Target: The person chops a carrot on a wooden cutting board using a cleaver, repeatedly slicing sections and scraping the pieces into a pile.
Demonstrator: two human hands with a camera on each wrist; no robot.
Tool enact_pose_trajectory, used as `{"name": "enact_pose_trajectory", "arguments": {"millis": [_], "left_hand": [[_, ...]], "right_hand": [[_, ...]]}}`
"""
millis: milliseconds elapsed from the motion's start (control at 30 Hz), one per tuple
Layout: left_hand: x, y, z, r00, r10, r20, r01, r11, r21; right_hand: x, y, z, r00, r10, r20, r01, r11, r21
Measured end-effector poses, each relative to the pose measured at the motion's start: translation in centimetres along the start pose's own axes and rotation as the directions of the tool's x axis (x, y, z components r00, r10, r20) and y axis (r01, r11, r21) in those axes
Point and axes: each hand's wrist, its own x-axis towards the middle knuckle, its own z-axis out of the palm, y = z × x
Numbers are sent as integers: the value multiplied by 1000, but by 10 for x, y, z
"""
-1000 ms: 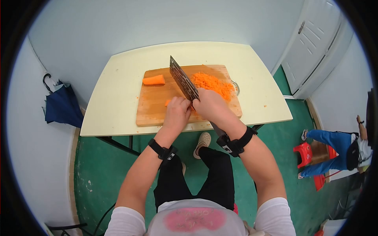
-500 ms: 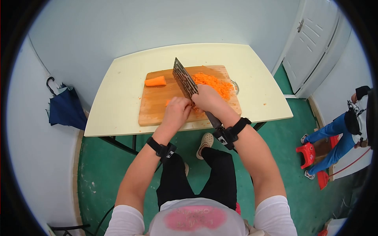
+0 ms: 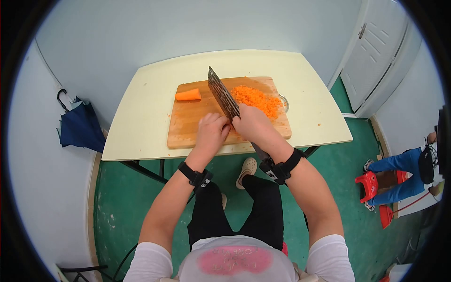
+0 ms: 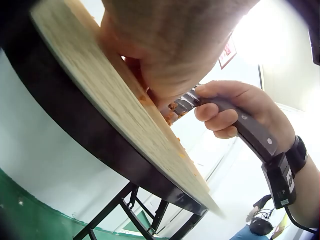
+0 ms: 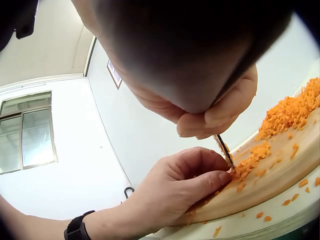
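My right hand (image 3: 253, 123) grips a cleaver (image 3: 221, 91) by its dark handle (image 4: 250, 131), its broad blade standing on edge on the wooden cutting board (image 3: 183, 124). Curled fingers of my left hand (image 3: 212, 133) hold a piece of carrot down on the board, right beside the blade; the hand hides most of that piece. Chopped carrot (image 5: 252, 159) lies against the blade's far side in the right wrist view. A larger heap of minced carrot (image 3: 256, 99) covers the board's right part. One thick carrot chunk (image 3: 188, 95) rests at the board's upper left.
The board lies on a pale table (image 3: 324, 117), with a metal ring (image 3: 284, 102) at its right end. A few carrot crumbs dot the tabletop. A blue umbrella (image 3: 81, 124) hangs at the left wall. Another person (image 3: 406, 171) stands at the right near a red stool (image 3: 369, 185).
The cleaver and right hand shift slightly up and down beside the left hand, which stays at its place on the board. The other person at the right has moved.
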Motion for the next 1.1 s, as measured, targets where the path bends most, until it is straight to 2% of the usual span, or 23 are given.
{"name": "enact_pose_trajectory", "arguments": {"millis": [100,167,267,300,367,467,500,567,733,800,867,900,967,1033,1100], "left_hand": [[2,-3,4,1000,-20,24,19,1000,18],[2,-4,5,999,-24,41,23,1000,14],[1,-1,4,999,-26,45,25,999,25],[0,-1,4,999,-24,33,23,999,33],[1,-3,3,1000,-22,16,21,999,47],[-3,-3,4,999,-32,-12,32,999,-11],[-2,-4,4,1000,-26,-9,26,1000,-9],[0,-4,6,1000,-11,-6,11,1000,-14],[0,1,3,1000,-4,-23,4,1000,3],[-2,-2,4,1000,-5,17,5,1000,0],[3,-5,4,999,12,39,-12,1000,7],[2,-4,4,1000,-9,3,9,999,-42],[-1,-6,4,999,-45,-30,42,995,-91],[-3,-6,3,986,-121,-116,96,975,-199],[-2,-1,-1,991,-94,-96,77,983,-165]], "right_hand": [[4,-6,-5,999,41,16,-41,999,4],[9,-15,-11,984,107,139,-105,994,-23],[15,-21,-15,977,147,155,-154,988,31],[16,-17,-12,979,140,149,-146,989,32],[19,-1,0,998,55,10,-55,998,-22],[12,4,1,999,-4,-35,5,1000,3],[9,2,-1,999,0,-35,0,1000,3],[4,-6,-10,997,40,69,-43,998,40],[20,-3,4,996,57,71,-57,998,0],[20,-4,2,998,46,49,-45,999,-15],[19,-12,-9,981,126,149,-138,987,77],[19,-10,-8,982,119,146,-132,988,78],[15,-1,-2,997,77,14,-78,989,123],[8,-7,-9,995,84,59,-90,990,109],[6,-8,-11,992,90,84,-98,991,94]]}}
